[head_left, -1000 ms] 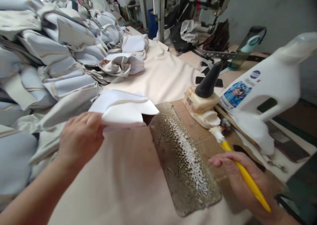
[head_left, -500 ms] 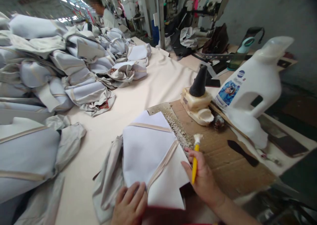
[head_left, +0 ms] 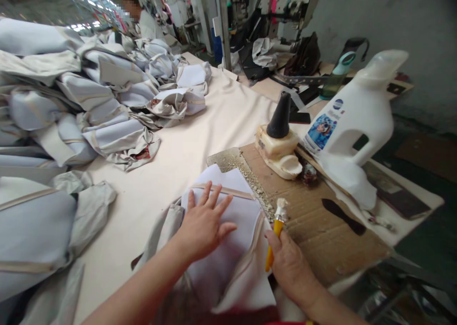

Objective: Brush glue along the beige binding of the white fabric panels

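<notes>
**Your left hand [head_left: 205, 222] lies open, pressing on the white fabric panel [head_left: 243, 210].**
Your right hand [head_left: 291, 268] is closed around a yellow-handled brush [head_left: 274, 244]. The panel lies on the cream cloth [head_left: 217, 125], just beside a white-crusted metal plate [head_left: 226, 159].

Matt cloth panel [head_left: 239, 215], rough corrugated cardboard [head_left: 342, 253], glossy plastic jug [head_left: 360, 125].
</notes>
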`<state>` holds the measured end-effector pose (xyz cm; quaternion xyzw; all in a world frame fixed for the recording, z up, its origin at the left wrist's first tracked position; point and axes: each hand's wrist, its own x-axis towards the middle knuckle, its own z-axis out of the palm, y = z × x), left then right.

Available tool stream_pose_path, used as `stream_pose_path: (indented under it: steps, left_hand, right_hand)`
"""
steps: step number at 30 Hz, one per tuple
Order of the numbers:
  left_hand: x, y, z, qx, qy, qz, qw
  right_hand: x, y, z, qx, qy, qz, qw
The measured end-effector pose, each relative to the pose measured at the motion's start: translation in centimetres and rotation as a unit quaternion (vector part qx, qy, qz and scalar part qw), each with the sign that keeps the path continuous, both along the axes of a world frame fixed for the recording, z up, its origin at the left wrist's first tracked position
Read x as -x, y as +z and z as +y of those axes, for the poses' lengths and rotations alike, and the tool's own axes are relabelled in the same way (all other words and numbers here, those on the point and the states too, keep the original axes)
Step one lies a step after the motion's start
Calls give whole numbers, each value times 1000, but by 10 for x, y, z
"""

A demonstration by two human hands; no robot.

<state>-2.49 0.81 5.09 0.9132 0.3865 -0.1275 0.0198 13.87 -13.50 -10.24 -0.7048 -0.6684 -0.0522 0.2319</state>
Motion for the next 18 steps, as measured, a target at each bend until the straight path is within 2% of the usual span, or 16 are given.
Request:
stream_pose_path:
  steps: [2,4,7,9,10,11,13,16,18]
  left_hand:
    - [-16,-25,17,-2,22,12,1000]
    - [-26,-50,27,8,13,15,1000]
    - [-31,-73,31,21,-8,-1,1000]
    - [-30,-78,32,18,-14,-14,1000]
    - [-29,-79,32,15,-15,-20,1000]
    - [-28,-79,33,13,-16,-24,999]
    - [-27,-79,34,11,-19,-31,999]
    - [-26,-81,35,10,-22,-32,999]
    - [-27,-82,36,9,-22,-31,999]
  right_hand:
    - [0,2,1,4,-1,-5,1000]
    - [-8,5,2,12,12,24,1000]
    - [-41,19,13,-2,44,116,992]
    - [-75,35,28,-20,41,185,982]
    - [-93,45,39,-27,16,220,975]
    - [-111,54,51,-30,-27,252,967]
    - [-141,69,77,-28,-143,327,934]
    - [-165,75,117,-14,-219,436,873]
    - [-170,69,137,9,-229,465,855]
